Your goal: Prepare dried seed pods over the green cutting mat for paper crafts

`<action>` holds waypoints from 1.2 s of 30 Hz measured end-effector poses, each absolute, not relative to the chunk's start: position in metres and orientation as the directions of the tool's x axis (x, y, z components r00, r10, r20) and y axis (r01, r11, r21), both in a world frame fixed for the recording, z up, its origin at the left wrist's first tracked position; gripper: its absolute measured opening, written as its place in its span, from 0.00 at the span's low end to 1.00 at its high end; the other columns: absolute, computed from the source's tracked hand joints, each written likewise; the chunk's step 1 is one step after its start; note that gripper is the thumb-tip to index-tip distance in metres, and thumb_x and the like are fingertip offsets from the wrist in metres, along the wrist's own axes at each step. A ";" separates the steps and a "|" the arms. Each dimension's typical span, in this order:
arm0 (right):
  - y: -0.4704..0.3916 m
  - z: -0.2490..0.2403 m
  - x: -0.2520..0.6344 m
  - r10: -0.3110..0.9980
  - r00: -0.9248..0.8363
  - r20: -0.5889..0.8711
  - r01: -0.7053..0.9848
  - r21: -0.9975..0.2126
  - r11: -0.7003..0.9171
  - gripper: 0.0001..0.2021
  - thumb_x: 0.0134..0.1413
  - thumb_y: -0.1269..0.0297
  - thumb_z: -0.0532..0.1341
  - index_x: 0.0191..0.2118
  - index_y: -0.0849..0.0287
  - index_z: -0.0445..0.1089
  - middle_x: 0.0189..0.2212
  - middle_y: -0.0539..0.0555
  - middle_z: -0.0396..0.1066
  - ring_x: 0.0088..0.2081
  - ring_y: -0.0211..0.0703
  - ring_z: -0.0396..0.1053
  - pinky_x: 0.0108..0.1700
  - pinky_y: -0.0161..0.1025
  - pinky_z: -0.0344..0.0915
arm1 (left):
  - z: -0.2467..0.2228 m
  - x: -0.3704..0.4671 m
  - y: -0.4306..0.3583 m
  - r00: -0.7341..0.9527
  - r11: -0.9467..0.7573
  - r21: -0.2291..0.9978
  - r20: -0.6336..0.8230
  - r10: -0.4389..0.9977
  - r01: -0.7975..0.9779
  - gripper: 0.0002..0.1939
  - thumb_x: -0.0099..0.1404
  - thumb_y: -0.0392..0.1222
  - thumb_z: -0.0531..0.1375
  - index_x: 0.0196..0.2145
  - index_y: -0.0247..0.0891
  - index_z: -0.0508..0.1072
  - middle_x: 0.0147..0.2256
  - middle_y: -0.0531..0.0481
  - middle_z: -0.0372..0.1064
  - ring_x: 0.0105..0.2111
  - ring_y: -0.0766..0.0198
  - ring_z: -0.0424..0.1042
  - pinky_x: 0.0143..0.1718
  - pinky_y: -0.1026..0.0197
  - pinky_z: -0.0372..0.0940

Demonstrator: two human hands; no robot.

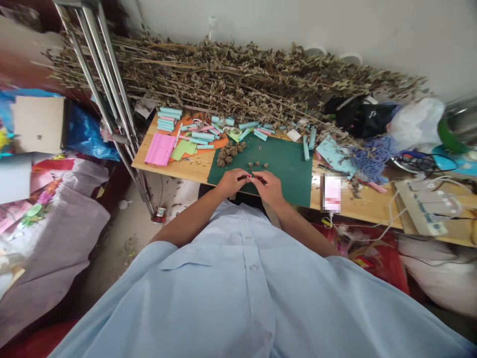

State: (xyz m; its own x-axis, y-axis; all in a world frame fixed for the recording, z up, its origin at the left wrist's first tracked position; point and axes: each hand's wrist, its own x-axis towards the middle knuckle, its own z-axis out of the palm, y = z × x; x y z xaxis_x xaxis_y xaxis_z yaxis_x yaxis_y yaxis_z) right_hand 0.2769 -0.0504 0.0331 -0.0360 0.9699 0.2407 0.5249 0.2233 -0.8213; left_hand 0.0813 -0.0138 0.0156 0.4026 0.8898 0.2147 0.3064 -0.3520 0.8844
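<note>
My left hand (231, 183) and my right hand (270, 188) meet at the fingertips over the near edge of a dark green mat (288, 171). The fingers of both are closed in a pinch. Something small and red shows between the fingertips, too small to name. On the mat beyond my left hand lies a pile of brown, crumbly balls (224, 156). A few smaller brown pieces (257, 164) sit just past my fingertips.
Dried leafy stalks (223, 74) cover the back of the table. Blue paper rolls (203, 135) and a pink paper stack (159, 149) lie left. At right are a phone (332, 194), blue-purple string (372, 156) and a power strip (425, 206). Metal poles (108, 74) stand left.
</note>
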 end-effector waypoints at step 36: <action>-0.019 0.034 0.318 0.969 0.017 -0.247 0.109 -0.963 -0.247 0.21 0.49 0.46 0.73 0.44 0.54 0.79 0.28 0.47 0.74 0.27 0.38 0.70 0.32 0.41 0.74 | 0.014 0.091 -0.018 0.349 -0.326 0.891 0.211 0.913 0.315 0.06 0.67 0.39 0.66 0.41 0.36 0.81 0.37 0.48 0.79 0.34 0.65 0.73 0.40 0.63 0.67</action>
